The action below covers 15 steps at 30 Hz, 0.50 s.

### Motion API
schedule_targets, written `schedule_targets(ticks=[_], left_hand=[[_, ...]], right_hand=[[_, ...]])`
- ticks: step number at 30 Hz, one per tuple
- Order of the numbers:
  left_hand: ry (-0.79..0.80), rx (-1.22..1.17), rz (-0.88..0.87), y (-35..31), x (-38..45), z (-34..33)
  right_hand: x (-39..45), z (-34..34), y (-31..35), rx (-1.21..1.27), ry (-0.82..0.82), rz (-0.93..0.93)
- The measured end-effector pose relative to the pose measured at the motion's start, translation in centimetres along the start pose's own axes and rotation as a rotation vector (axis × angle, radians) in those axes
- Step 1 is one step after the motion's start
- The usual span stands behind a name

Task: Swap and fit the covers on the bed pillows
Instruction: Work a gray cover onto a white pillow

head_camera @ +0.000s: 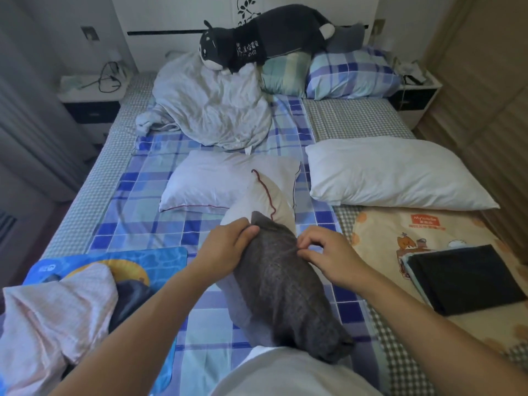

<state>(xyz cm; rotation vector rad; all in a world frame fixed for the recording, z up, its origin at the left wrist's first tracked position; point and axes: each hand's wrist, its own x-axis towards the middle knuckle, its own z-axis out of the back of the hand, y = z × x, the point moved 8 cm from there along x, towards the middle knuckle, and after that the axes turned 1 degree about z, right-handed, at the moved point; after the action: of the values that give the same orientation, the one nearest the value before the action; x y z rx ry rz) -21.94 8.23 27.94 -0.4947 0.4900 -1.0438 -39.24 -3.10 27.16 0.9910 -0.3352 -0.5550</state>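
A white pillow with red piping [267, 195] stands on end in front of me, its lower part inside a dark grey cover [283, 287]. My left hand [225, 247] grips the cover's open edge on the left side. My right hand [328, 254] pinches the same edge on the right. Behind it lies a second bare pillow with red piping [205, 181]. A larger bare white pillow [391, 172] lies to the right. Two covered checked pillows [348, 72] sit at the headboard.
A crumpled pale blanket [211, 110] and a dark plush animal [263, 35] lie at the head of the bed. A folded dark cloth [460, 278] rests on a cartoon-print sheet at right. Pink fabric [54, 315] is heaped at the near left. Nightstands flank the bed.
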Motion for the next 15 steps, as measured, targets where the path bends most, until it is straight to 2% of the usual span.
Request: schedule_targets(ticks=[4, 6, 7, 10, 13, 15], left_hand=[[0.133, -0.273, -0.016, -0.5, -0.8, -1.9], [0.184, -0.37, -0.016, -0.6, -1.4, -2.9], [0.187, -0.386, -0.01, -0.5, -1.6, -3.2], [0.151, -0.513, 0.078, 1.3, -1.9, -3.4], [0.195, -0.705, 0.186, 2.8, -2.8, -3.6], [0.222, -0.764, 0.219, 2.9, -3.2, -3.6]], right_hand=[[2.9, 2.5, 1.7, -0.055, -0.329, 0.091], [3.5, 2.9, 1.1, -0.1, -0.448, 0.07], [3.6, 2.4, 0.4, -0.112, -0.437, 0.026], [3.0, -1.1, -2.2, -0.151, -0.167, -0.148], [2.6, -1.1, -2.0, -0.296, 0.03, -0.174], [2.4, -0.1, -0.5, -0.254, 0.07, -0.188]])
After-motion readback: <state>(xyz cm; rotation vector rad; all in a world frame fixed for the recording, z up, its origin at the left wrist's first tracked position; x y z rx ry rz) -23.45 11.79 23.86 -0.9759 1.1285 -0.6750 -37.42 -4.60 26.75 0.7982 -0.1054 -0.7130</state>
